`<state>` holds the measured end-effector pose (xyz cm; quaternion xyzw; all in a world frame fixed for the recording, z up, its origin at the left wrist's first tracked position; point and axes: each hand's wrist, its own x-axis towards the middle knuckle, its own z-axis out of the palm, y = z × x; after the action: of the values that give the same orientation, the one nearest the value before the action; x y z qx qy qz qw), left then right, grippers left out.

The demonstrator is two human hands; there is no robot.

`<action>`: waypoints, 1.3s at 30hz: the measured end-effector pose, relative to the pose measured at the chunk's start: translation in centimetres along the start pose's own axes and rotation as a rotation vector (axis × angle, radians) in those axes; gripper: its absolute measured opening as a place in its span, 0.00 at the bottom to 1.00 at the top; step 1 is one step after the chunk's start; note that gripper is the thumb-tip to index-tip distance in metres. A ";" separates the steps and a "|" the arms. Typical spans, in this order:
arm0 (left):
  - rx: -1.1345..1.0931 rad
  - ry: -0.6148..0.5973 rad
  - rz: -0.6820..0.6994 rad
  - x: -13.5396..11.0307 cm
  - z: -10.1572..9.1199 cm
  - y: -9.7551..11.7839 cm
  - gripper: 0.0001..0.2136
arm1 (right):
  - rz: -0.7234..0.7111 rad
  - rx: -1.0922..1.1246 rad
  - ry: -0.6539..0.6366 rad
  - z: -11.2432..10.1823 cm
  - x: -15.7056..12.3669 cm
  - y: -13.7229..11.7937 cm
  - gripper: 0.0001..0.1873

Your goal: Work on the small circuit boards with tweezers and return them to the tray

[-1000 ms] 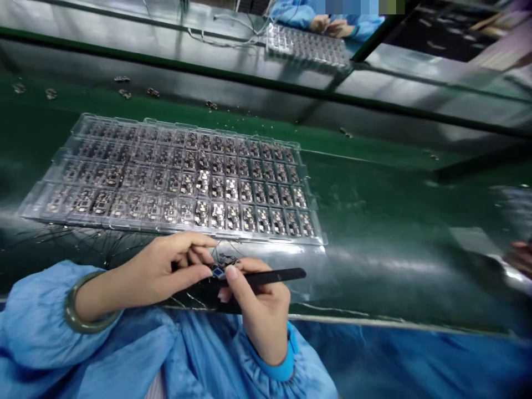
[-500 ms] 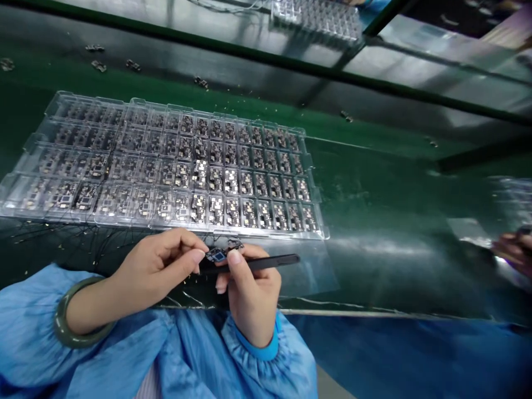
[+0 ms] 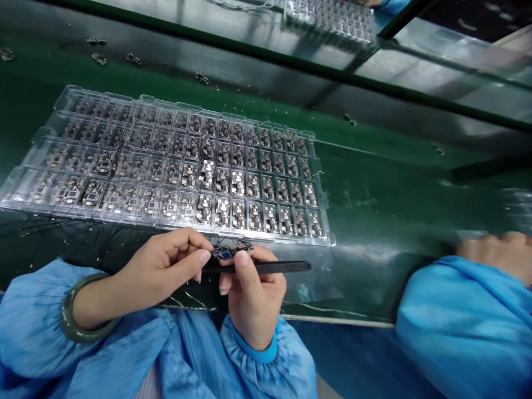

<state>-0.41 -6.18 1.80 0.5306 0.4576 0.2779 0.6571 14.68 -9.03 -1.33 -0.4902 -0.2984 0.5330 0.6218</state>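
Between my two hands is a small dark circuit board (image 3: 224, 253) with a bluish square chip. My left hand (image 3: 172, 263) pinches its left end between thumb and forefinger. The thumb and fingers of my right hand (image 3: 255, 282) close on its right end. Lying across that same right hand is a black tool like tweezers (image 3: 286, 267), its blunt end pointing right and its other end hidden. Just beyond my hands, clear plastic trays (image 3: 266, 238) hold rows of similar boards.
Thin black wires (image 3: 89, 233) trail along the trays' near edge. Loose boards (image 3: 133, 59) lie at the back of the green bench (image 3: 374, 199). On the right is a co-worker's blue sleeve (image 3: 465, 316) and hand (image 3: 499, 252). A stacked tray (image 3: 330, 22) stands on the upper shelf.
A co-worker's sleeved arm has come into view at the right. My hands keep the same grip on the board; the whole view has shifted slightly.
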 end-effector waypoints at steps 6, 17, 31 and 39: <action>0.099 0.027 0.010 0.0 -0.2 0.0 0.09 | 0.002 -0.063 0.006 -0.3 -0.3 0.0 0.12; 0.126 -0.067 0.031 -0.2 -0.5 -0.2 0.07 | -0.343 -0.073 0.020 -1.3 0.8 -3.2 0.09; 0.181 -0.034 0.017 -0.1 -0.4 0.1 0.07 | -0.210 -0.252 0.000 -1.0 0.8 -2.2 0.10; 0.204 -0.024 0.022 -0.1 -0.5 0.1 0.07 | -0.176 -0.234 -0.017 -0.5 1.0 -1.8 0.09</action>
<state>-0.85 -6.03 1.90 0.6031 0.4697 0.2305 0.6021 16.04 -8.16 0.05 -0.5267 -0.4058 0.4419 0.6022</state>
